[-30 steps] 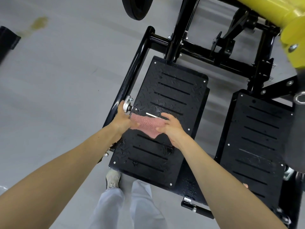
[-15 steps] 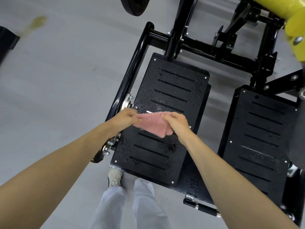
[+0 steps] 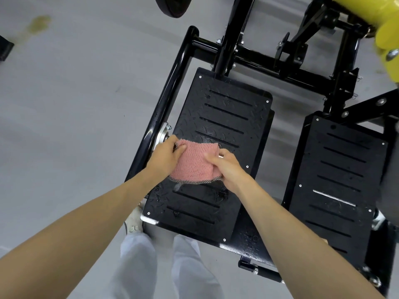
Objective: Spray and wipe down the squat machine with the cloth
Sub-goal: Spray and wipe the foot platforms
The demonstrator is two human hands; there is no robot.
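Fingers [image 3: 212, 157] of your right hand [image 3: 228, 167] and your left hand [image 3: 166, 157] pinch the pink cloth [image 3: 194, 162], one hand on each side, and hold it spread over the middle of the left foot plate [image 3: 224, 117] of the squat machine [image 3: 259, 65]. Wet drops [image 3: 221, 194] shine on the near part of that plate, so it looks sprayed but not wiped dry yet. The right foot plate [image 3: 345, 169], the black bars [image 3: 167, 93] and the yellow part [image 3: 367, 9] look left to do.

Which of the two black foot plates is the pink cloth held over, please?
The left foot plate, beside the silver bearing: the pink cloth is over its middle. The right foot plate has none.
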